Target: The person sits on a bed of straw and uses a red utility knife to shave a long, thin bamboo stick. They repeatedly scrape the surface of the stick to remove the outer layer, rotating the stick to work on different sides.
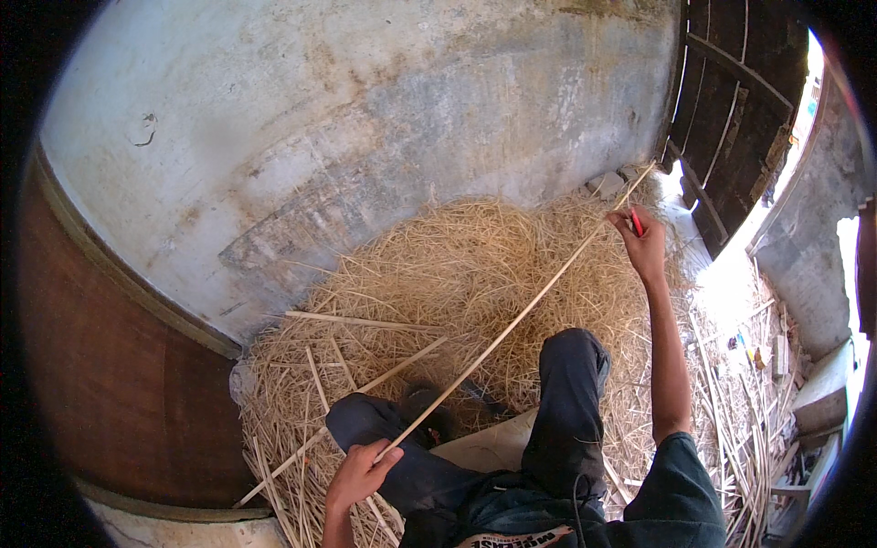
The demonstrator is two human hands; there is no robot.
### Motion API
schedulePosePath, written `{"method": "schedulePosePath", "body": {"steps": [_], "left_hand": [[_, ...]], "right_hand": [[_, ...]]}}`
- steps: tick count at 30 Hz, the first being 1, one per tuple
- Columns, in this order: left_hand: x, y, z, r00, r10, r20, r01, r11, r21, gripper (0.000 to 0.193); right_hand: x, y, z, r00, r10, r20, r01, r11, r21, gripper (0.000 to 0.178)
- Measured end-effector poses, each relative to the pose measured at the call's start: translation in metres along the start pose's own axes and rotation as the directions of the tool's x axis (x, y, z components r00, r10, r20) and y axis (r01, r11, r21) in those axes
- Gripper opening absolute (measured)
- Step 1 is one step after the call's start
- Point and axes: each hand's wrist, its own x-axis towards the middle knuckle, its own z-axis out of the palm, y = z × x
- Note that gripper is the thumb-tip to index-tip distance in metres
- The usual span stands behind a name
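A long, pale bamboo strip (pixel 513 327) runs slantwise from low left to the far right, above my knees. My left hand (pixel 358 473) is closed around its near end, beside my left knee. Toward the far end, my right hand (pixel 641 239) is closed on a small red-handled tool (pixel 637 222), held right against the strip. The tool's working end is too small to make out. Beyond this hand the strip's tip reaches almost to the foot of the wall. Both my forearms come from the lower edge, the right one stretched far out.
Shavings (pixel 457 265) cover the floor in a thick heap. Loose strips (pixel 402 365) lie at left, and more strips (pixel 731 393) lie at right. A stained wall (pixel 384 119) stands ahead, a brown panel (pixel 119 365) at left, a dark plank door (pixel 731 110) at far right.
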Motion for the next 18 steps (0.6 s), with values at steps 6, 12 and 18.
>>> {"method": "schedulePosePath", "body": {"steps": [6, 12, 18], "left_hand": [[-0.003, 0.006, -0.003, 0.999, -0.026, 0.021, 0.026, 1.0, 0.016, 0.044], [-0.003, 0.006, -0.003, 0.998, -0.04, 0.047, 0.041, 0.999, -0.016, 0.043], [-0.003, -0.008, -0.001, 0.998, -0.056, 0.035, 0.057, 0.997, -0.056, 0.044]], "right_hand": [[0.002, 0.017, 0.002, 0.995, 0.078, -0.056, -0.072, 0.992, 0.103, 0.025], [0.001, 0.018, -0.003, 0.92, 0.385, 0.076, -0.354, 0.73, 0.585, 0.023], [0.006, 0.01, -0.009, 0.89, 0.428, 0.156, -0.333, 0.379, 0.863, 0.021]]}}
